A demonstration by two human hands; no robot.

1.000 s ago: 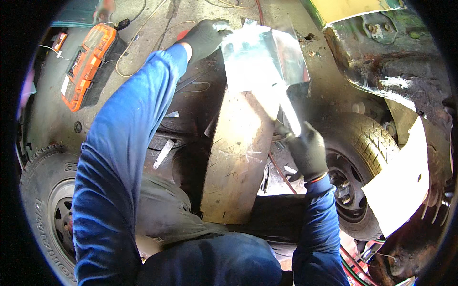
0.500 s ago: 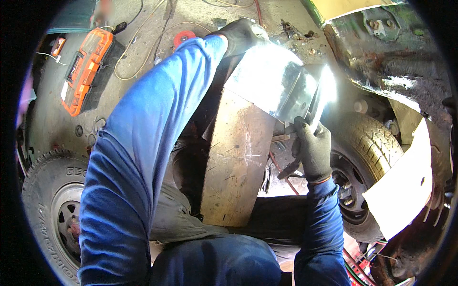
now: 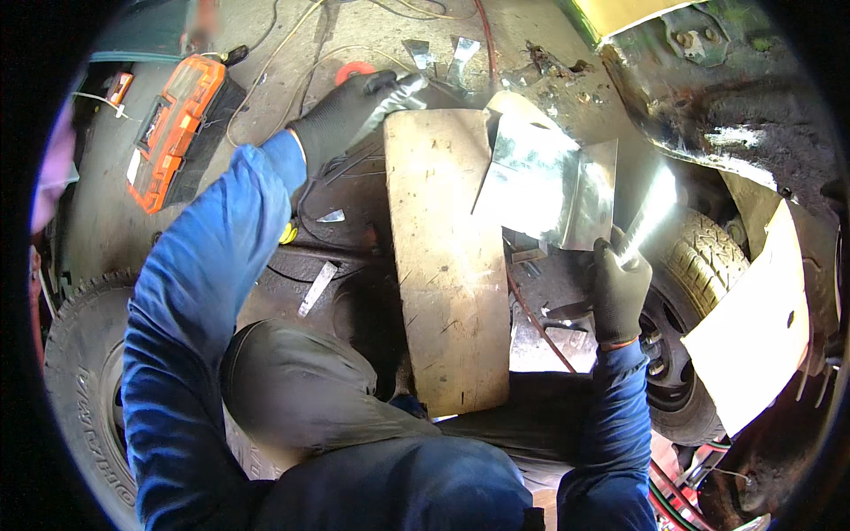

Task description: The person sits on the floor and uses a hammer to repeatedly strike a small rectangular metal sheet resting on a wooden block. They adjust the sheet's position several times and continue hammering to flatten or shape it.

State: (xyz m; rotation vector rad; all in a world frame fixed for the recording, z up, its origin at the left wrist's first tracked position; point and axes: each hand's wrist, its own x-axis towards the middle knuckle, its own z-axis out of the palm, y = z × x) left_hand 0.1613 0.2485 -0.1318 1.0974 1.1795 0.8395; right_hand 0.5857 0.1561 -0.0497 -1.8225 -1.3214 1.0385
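My left hand [image 3: 341, 115], in a dark glove, is closed around a shiny, narrow metal piece [image 3: 390, 102] beyond the left far corner of a wooden board [image 3: 447, 292]. Its exact kind is hard to make out. On the right, my gloved right hand [image 3: 620, 288] grips the near right edge of a bent sheet of bright metal [image 3: 536, 181], which stands over the board's right far side. A long glaring bright strip [image 3: 651, 212] rises beside that hand's fingers; glare hides what it is. The board lies lengthwise in front of my body, between my legs.
An orange and black toolbox [image 3: 181, 124] is at the far left. Tyres stand at left [image 3: 75, 389] and right [image 3: 699, 257]. A pale panel [image 3: 753, 327] leans at the right, below rusty vehicle bodywork [image 3: 708, 97]. Metal scraps [image 3: 317, 288], cables and a red disc [image 3: 354, 71] litter the floor.
My left hand has come off the sheet's far edge and swung left, now with the narrow metal piece in it. The right hand and the sheet have shifted right, baring the board's far end.
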